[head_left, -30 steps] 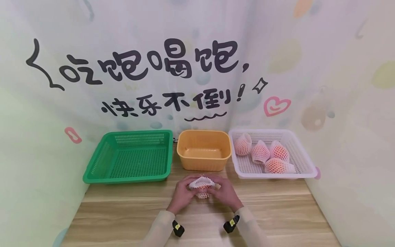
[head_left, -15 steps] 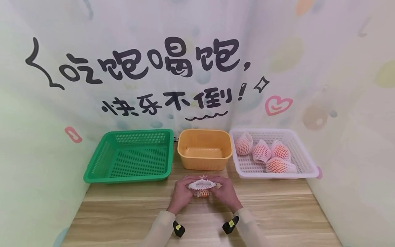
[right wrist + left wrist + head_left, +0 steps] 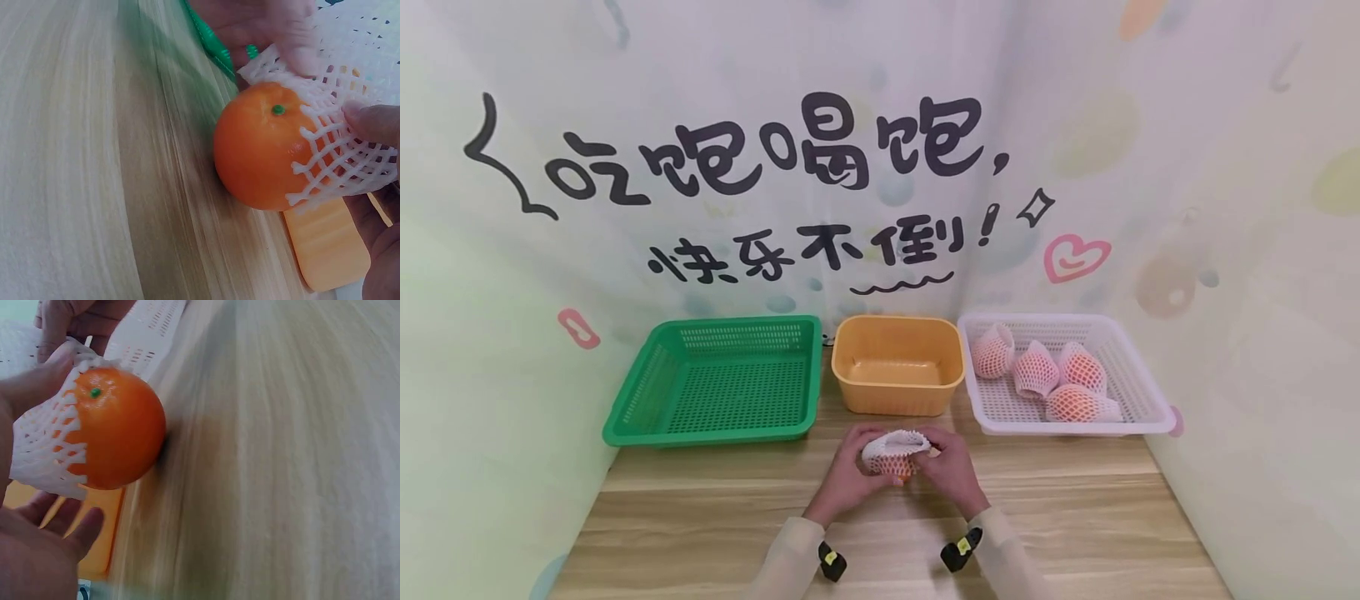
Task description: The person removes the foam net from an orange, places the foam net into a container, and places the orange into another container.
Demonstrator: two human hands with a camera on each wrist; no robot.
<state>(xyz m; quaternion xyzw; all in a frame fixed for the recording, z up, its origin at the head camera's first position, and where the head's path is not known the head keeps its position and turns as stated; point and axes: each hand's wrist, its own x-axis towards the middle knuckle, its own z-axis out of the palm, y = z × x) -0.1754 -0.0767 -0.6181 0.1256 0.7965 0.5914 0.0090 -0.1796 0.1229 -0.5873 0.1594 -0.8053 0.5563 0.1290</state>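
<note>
An orange with a green stem dot is half covered by a white foam fruit net, its bare end showing low against the wooden table. In the head view, my left hand curves round the net from the left, thumb across its front near the orange. My right hand grips the net from the right, its thumb pressed on the mesh in the right wrist view. The net's upper end gapes open above the fruit. Some fingers behind the net are hidden in the head view.
A green basket stands at the back left, a yellow-orange bin behind my hands. At the back right, a white basket holds several netted oranges. A printed curtain hangs behind.
The net has shifted up on the orange, baring its lower end. My left thumb has moved to the front of the net, and the net tilts slightly to the right.
</note>
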